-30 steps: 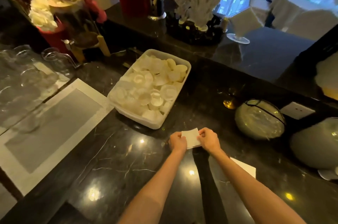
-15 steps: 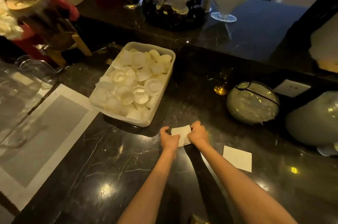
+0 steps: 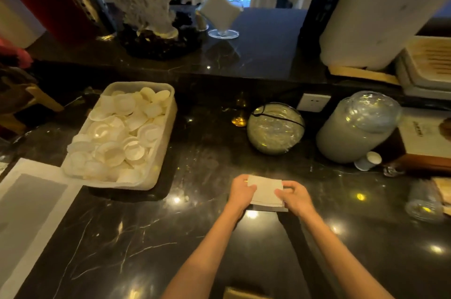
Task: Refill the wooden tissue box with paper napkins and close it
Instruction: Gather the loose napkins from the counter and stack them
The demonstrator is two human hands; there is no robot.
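A white folded paper napkin [image 3: 264,191] lies between my two hands, low over the dark marble counter [image 3: 136,245]. My left hand [image 3: 240,190] grips its left edge and my right hand [image 3: 294,197] grips its right edge. Under it shows the edge of another white napkin [image 3: 269,208] on the counter. A pale wooden corner [image 3: 240,293] pokes in at the bottom edge; I cannot tell whether it is the tissue box. A brown wooden box [image 3: 425,149] with a white top stands at the far right.
A white plastic tub [image 3: 166,152] of round white cup lids sits to the left. A glass bowl [image 3: 275,127], a wrapped stack of cups [image 3: 353,127] and a small paper cup [image 3: 368,160] stand behind my hands. A raised bar ledge [image 3: 256,54] runs across the back.
The camera has swung right and closer. My hands have carried the napkin right, over the loose napkin that lay on the counter; both hands still hold it.
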